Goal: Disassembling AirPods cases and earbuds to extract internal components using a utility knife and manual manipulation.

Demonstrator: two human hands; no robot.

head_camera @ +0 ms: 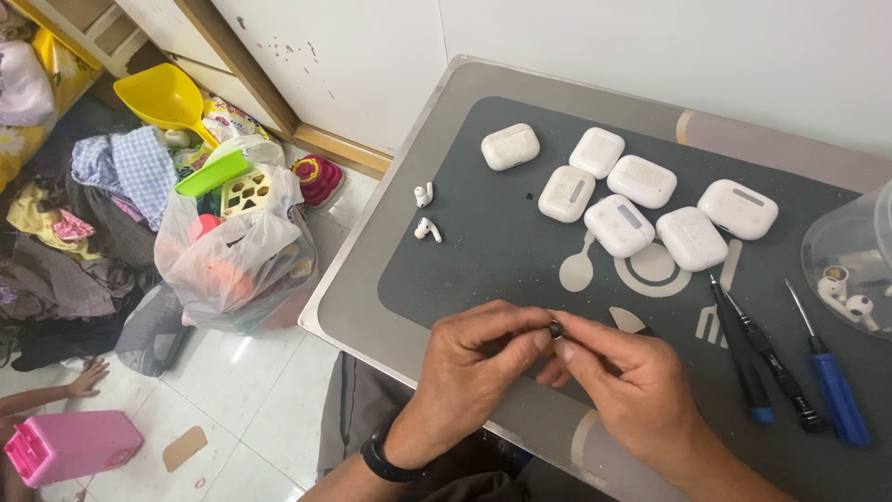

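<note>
Over the grey mat [483, 251], left hand [469, 372] and right hand [632, 390] meet fingertip to fingertip, both pinching a tiny dark earbud part [555, 328] held between them (long axis too small to tell).

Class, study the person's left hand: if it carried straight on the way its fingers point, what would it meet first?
The left hand points right, pinching a small dark part; it would meet the right hand's fingertips, already touching there.
</note>
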